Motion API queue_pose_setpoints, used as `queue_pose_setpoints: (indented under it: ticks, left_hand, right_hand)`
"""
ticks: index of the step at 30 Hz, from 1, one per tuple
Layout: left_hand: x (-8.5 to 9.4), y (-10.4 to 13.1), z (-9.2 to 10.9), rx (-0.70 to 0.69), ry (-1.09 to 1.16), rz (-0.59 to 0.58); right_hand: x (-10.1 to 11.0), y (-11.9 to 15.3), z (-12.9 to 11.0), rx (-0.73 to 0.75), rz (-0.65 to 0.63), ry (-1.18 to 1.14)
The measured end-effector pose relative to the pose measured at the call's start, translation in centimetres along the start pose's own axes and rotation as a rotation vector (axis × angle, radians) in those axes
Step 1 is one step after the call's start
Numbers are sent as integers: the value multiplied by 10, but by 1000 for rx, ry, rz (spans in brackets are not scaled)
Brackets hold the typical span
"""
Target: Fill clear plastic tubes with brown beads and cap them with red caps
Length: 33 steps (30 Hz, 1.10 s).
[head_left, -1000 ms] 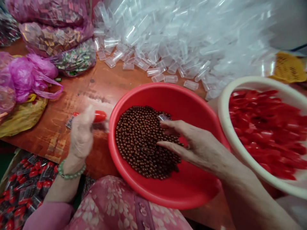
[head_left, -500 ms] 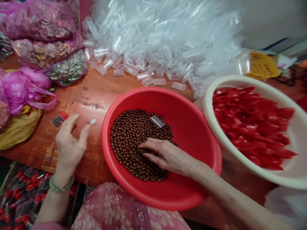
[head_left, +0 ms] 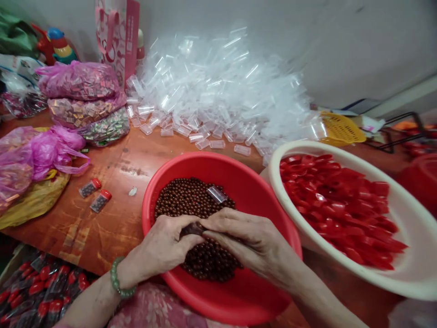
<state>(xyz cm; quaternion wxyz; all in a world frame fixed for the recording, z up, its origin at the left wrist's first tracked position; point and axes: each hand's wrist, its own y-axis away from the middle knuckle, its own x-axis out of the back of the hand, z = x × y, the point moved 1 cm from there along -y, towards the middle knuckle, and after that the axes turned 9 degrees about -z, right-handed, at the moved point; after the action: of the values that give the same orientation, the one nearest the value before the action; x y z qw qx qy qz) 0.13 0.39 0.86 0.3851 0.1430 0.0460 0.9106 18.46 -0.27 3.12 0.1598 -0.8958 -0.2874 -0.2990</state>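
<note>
Over the red basin [head_left: 269,296], my left hand [head_left: 167,241] has its thumb and fingers closed around a small clear plastic tube [head_left: 191,229] that looks dark with brown beads inside. The fingers of my right hand [head_left: 249,239] are pinched together at the tube's right end and hide it. Beneath both hands lies a heap of shiny brown beads [head_left: 180,196]. Another clear tube [head_left: 217,194] rests on top of the beads. To the left on the table, two filled tubes with red caps [head_left: 89,187] [head_left: 101,201] lie side by side.
A cream basin [head_left: 276,168] of red plastic caps [head_left: 334,209] stands at right. Behind is a big pile of clear tubes [head_left: 218,100], with a yellow basket [head_left: 343,128] beside it. Pink bags [head_left: 82,82] sit at back left. A box of capped tubes [head_left: 44,287] is below the table edge.
My left hand has left a second capped tube on the table and moved right over the basin, closing on the tube. My right hand has lifted from the beads to meet it. The view has tilted up.
</note>
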Motion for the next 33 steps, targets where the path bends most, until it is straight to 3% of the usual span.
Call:
queue_pose_setpoints:
  ticks: [3, 6, 9, 13, 18, 25, 31, 33]
  left_hand:
    - [2, 1, -2, 58, 19, 84]
    - [3, 0, -5, 90, 49, 139]
    - [4, -3, -7, 89, 141, 114]
    - [5, -5, -9, 94, 295, 85]
    - [5, -5, -11, 77, 440, 69]
    - [6, -5, -9, 61, 523, 51]
    - [5, -2, -7, 44, 622, 20]
    - [3, 1, -7, 42, 649, -6]
  right_hand:
    - [4, 3, -4, 3, -34, 7]
    - [15, 5, 0, -89, -121, 23]
    - [25, 3, 27, -280, -195, 163]
    - [27, -7, 80, -539, -222, 582]
    - [13, -22, 113, -640, -288, 623]
    - [11, -25, 116, -685, -245, 506]
    - [17, -20, 89, -492, -161, 130]
    - [15, -16, 76, -431, -73, -59]
